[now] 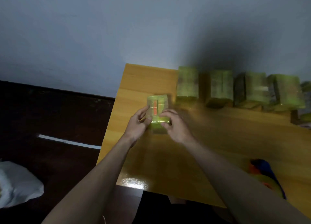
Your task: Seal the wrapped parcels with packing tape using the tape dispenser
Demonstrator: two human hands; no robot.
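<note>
A small green wrapped parcel with a red-orange strip down its middle stands near the left end of the yellow wooden table. My left hand holds its left side, thumb and fingers curled round the edge. My right hand grips its lower right side. Several more green wrapped parcels stand in a blurred row along the table's far edge. A blue, orange and yellow object, possibly the tape dispenser, lies blurred at the right beside my right forearm.
A grey wall rises behind the table. Left of the table the floor is dark, with a white bag at the lower left. The table's near edge lies just below my forearms.
</note>
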